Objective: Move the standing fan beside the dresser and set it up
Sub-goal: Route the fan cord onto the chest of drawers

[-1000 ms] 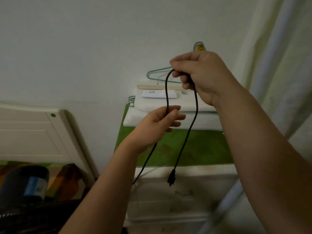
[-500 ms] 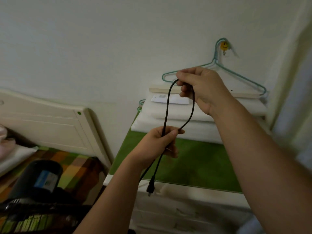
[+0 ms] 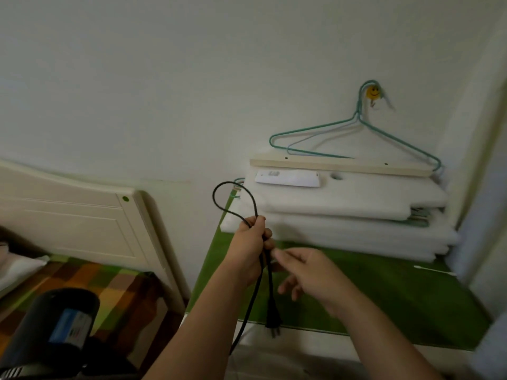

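My left hand is closed around the fan's black power cord, which loops up above the fist and hangs down below it. The cord's plug dangles in front of the dresser's white front edge. My right hand is just right of the cord with fingers spread, holding nothing. The black motor housing of the standing fan, with a blue label, shows at the bottom left, below and left of my hands.
A green mat covers the dresser top, with stacked white foam pads and a white remote at its back. Wire hangers hang on a wall hook. A white headboard and a checkered bedspread lie to the left.
My right hand let go of the top of the cord loop and dropped down beside the left hand. The left hand now holds both strands, and the loop stands free above it.
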Demonstrator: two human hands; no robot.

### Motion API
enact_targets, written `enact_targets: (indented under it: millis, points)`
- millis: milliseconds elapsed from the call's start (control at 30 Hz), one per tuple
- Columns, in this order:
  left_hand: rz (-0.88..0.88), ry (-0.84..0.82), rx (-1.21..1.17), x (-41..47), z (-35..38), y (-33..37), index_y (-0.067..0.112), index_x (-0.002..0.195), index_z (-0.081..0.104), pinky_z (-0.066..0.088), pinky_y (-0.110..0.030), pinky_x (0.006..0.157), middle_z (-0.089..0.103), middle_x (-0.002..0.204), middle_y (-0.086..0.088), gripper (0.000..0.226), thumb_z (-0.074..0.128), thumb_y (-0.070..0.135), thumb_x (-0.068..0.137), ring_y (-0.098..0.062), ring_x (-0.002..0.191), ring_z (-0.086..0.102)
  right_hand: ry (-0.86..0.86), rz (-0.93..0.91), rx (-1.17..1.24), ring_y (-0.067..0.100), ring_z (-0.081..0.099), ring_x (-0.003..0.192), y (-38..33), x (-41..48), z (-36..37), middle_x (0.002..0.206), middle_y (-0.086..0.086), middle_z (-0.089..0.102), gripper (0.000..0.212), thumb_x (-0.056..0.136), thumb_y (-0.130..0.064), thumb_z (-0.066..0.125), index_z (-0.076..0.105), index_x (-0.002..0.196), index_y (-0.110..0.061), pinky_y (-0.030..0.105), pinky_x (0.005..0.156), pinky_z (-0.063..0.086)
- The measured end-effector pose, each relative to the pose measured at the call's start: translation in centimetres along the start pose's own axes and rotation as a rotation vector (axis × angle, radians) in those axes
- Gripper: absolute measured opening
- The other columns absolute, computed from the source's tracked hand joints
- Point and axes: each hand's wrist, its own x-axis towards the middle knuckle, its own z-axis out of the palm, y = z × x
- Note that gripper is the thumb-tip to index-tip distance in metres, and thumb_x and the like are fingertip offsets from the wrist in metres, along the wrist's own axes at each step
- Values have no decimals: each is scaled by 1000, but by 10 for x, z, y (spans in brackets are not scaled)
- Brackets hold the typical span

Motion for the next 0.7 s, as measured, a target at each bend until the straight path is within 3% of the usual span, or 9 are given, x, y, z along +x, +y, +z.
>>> enact_targets:
  millis: [167, 267, 333, 400, 500, 567, 633, 700]
  points:
    - [-32, 78, -290, 11, -8, -3, 14, 104, 46, 39, -26, 40, 41, 64, 0, 8, 44, 21, 107, -12, 46, 36, 58, -37, 1, 14, 63, 54, 8, -2, 26, 92, -6, 77, 17, 101, -24, 55, 68, 108, -33, 25, 46, 44]
    - [-13, 138, -355, 17, -10, -4, 12, 107, 50, 43, -27, 43, 44, 66, -1, 10, 45, 20, 107, -13, 51, 40, 62, 2, -32, 11, 57, 51, 15, 3, 30, 77, 7, 74, 18, 100, -23, 57, 70, 112, -22, 25, 46, 43]
    - [-9, 147, -352, 21, -12, -4, 12, 108, 51, 47, -30, 47, 46, 68, -3, 10, 45, 19, 107, -14, 53, 43, 72, 14, -19, 8, 51, 45, 19, 6, 28, 62, 2, 68, 15, 99, -20, 59, 71, 109, -20, 22, 44, 41]
    - [-10, 135, -350, 25, -14, -4, 10, 106, 52, 52, -34, 53, 47, 69, -4, 10, 45, 17, 107, -16, 54, 46, 125, -5, 2, 5, 48, 43, 18, 8, 20, 66, -3, 72, 11, 97, -16, 62, 72, 103, -17, 18, 43, 39]
    - [-6, 124, -340, 28, -16, -2, 8, 101, 51, 56, -41, 66, 47, 70, -7, 10, 44, 13, 107, -19, 58, 48, 223, -49, -67, -1, 60, 52, 15, 12, 0, 75, -2, 77, 3, 91, -13, 69, 71, 91, -15, 15, 55, 43]
    - [-2, 121, -311, 30, -15, -2, 7, 100, 50, 57, -43, 70, 48, 73, -9, 10, 45, 12, 106, -21, 61, 52, 212, -57, -155, 1, 67, 61, 15, 14, -15, 74, -4, 77, 5, 89, -13, 72, 71, 86, -17, 21, 63, 45]
    - [16, 141, -219, 34, -14, -2, 5, 102, 50, 60, -42, 66, 54, 77, -11, 11, 45, 14, 106, -24, 64, 58, 195, -27, -245, 16, 72, 71, 18, 16, -30, 74, -8, 77, 6, 89, -16, 73, 72, 84, -20, 31, 72, 54]
    - [38, 153, -29, 39, -15, -6, 5, 108, 50, 60, -38, 59, 63, 86, -12, 15, 44, 19, 107, -24, 65, 65, 192, 10, -339, 17, 73, 78, 23, 17, -45, 74, -12, 76, 8, 89, -20, 73, 73, 81, -22, 39, 88, 55]
